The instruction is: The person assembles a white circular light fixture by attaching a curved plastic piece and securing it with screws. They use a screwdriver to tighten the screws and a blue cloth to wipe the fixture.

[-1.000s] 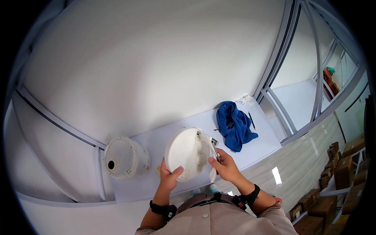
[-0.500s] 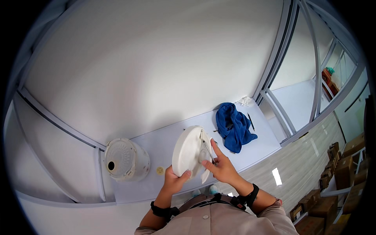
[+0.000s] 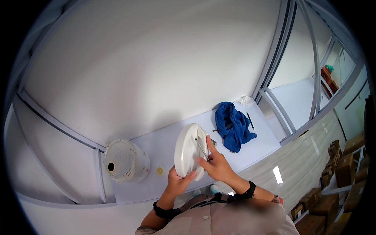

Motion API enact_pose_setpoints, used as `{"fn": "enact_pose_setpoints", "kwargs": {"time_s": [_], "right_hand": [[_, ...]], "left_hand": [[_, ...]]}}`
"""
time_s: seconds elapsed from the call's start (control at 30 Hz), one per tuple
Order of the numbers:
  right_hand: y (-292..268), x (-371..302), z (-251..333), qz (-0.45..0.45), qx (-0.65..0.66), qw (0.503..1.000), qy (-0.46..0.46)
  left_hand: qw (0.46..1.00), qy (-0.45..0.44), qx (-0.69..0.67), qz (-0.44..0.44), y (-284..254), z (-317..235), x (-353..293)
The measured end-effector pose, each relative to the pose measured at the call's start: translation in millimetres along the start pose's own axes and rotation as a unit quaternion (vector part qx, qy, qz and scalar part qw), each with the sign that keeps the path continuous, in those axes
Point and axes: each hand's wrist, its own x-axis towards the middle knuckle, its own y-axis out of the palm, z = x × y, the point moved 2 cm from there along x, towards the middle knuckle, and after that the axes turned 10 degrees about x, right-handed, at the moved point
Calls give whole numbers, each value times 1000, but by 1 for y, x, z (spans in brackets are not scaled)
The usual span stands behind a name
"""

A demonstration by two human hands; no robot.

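Note:
Above the table's front edge I hold a round white plastic cover (image 3: 183, 150), tilted up almost on its edge. My left hand (image 3: 181, 182) is closed on its lower rim, thumb over the near face. My right hand (image 3: 217, 166) is at the right side, index finger stretched up along the rim. A thin metal rod (image 3: 201, 148) slants across the cover's recessed face, and its lower end goes in at my right thumb and fingers. The rod's kind cannot be made out. Behind my right index finger a small metallic piece (image 3: 213, 143) shows.
On the white table (image 3: 160, 137), a white bucket-like container (image 3: 131, 160) with a dark round hole in its top stands left. A small yellowish disc (image 3: 159, 170) lies beside it. To the right are a blue cloth (image 3: 233, 127), a black pen-like stick (image 3: 250, 121) and a crumpled white cloth (image 3: 244, 100).
The cover has turned slightly in my hands and shifted a little. A white piece that hung off its lower right now lies in line with it. The rod's visible end moved left.

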Motion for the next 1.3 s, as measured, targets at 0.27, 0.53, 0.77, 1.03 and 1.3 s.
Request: {"fn": "enact_pose_setpoints", "kwargs": {"time_s": [0.27,0.53,0.77,1.03,1.3], "right_hand": [[9,9,-1,10,-75,997,-22],[12,16,-10,25,-86,996,-25],[10,15,-12,23,-47,999,1],[8,15,-5,10,-28,999,30],[9,15,-8,3,28,999,41]], "left_hand": [[999,-25,-29,-18,-8,3,0],[998,-12,-26,-48,-11,6,1],[998,-28,-36,-35,-7,-5,5],[998,-27,-43,-34,-6,5,6],[1000,-17,-5,18,-5,-12,7]]}}
